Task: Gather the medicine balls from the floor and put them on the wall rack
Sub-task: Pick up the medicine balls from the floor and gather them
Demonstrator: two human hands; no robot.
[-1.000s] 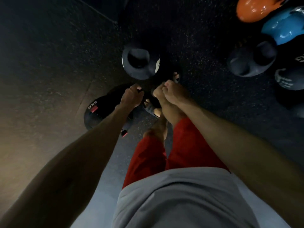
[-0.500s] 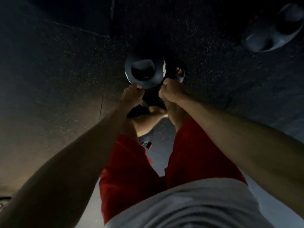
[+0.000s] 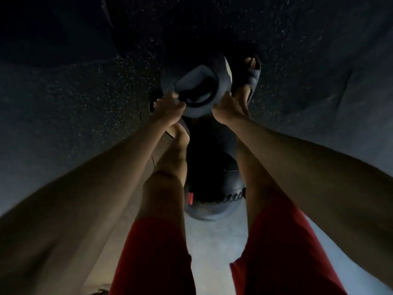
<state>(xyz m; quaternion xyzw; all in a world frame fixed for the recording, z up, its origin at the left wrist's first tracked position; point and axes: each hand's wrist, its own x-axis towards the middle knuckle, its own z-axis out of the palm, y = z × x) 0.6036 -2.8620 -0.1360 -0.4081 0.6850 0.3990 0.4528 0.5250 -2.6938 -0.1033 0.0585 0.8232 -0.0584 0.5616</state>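
A dark medicine ball with recessed grip handles (image 3: 197,86) lies on the speckled rubber floor just ahead of my feet. My left hand (image 3: 168,109) curls its fingers over the near left rim of its handle opening. My right hand (image 3: 228,107) grips the ball's right side. A second, larger black medicine ball with stitched seams and a red tag (image 3: 212,192) lies on the floor between my legs, partly hidden by them. No wall rack is in view.
My feet in dark open sandals flank the handled ball, the right foot (image 3: 251,75) touching its right side. Dark speckled floor (image 3: 85,81) stretches to both sides. My red shorts (image 3: 157,252) fill the bottom of the view.
I have bent lower and stepped forward, so the handled ball looks bigger. Both hands have closed on its sides. The larger ball has shifted from my left to between my legs. The far balls left view.
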